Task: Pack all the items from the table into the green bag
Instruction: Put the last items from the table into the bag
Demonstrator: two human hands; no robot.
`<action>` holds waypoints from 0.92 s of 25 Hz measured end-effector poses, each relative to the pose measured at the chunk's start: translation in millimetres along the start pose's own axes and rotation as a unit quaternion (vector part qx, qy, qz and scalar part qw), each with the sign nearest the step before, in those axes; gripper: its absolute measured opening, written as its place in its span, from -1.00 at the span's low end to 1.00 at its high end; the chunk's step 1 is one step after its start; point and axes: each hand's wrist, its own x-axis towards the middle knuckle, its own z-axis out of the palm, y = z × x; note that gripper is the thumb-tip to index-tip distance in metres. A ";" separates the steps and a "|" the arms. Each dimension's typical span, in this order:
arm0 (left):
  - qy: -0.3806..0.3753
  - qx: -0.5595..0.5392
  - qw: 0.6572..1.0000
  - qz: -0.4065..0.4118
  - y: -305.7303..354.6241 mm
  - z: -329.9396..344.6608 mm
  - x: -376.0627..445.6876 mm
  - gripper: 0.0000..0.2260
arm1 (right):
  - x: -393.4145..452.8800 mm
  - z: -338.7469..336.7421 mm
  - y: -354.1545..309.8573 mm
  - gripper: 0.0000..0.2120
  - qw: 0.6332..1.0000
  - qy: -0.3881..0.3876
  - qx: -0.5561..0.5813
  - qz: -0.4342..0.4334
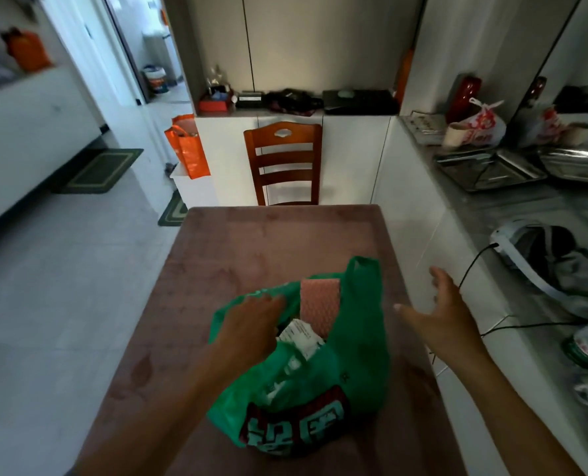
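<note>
Green bag sits on the reddish-brown worktop in the lower middle of the frame, its mouth gaping upward and a dark red patch with pale characters printed on its near side.

At the far left of the frame, an orange bag stands on a white ledge in the upper corner, and a green floor mat lies on the pale tiles below it. Further right, two orange shopping bags lean against a white cabinet.

The left hand lies on the bag's left rim, fingers extended and fairly straight over the plastic; whether it pinches the rim cannot be told. Just right of it, inside the mouth, a white printed packet and an upright pink textured packet stick out. One bag handle stands up behind the pink packet. Beyond the worktop's far edge stands a wooden chair.

The right hand hovers to the right of the bag, apart from it, palm turned inward, fingers spread and holding nothing.

At the right edge, a grey counter carries metal trays and a black cable.
</note>
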 end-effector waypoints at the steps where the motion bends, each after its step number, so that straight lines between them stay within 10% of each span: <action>1: 0.067 0.025 0.997 0.001 -6.5 -3.5 -12.8 -0.59 | 3.6 3.0 2.4 -0.30 0.996 -0.025 0.082 0.035; 4: 0.132 0.036 0.989 -0.061 -38.5 3.9 -58.7 -0.29 | 3.6 22.8 -11.5 -0.47 0.983 -0.049 0.174 0.040; 10: 0.017 -0.030 0.999 0.036 -2.5 59.1 -60.9 -0.16 | -5.8 79.7 -49.5 -0.52 0.984 -0.147 0.100 -0.015; 13: 0.025 -0.076 0.997 -0.004 -7.6 59.3 -38.3 -0.49 | -11.4 84.2 -58.6 -0.79 0.991 -0.105 0.058 -0.056; 16: 0.133 -0.281 0.949 -0.049 -51.2 21.4 -59.1 -0.72 | -14.6 49.9 -62.2 -0.75 0.987 0.005 0.161 -0.028; 19: 0.251 -0.240 0.931 -0.109 -102.9 -22.6 -79.2 -0.76 | -0.4 18.1 -61.3 -0.69 0.970 0.067 0.232 0.011; 23: 0.217 -0.558 0.752 -0.277 -109.4 -52.3 -56.7 -0.84 | 9.2 12.3 -76.3 -0.71 0.959 0.052 0.279 -0.001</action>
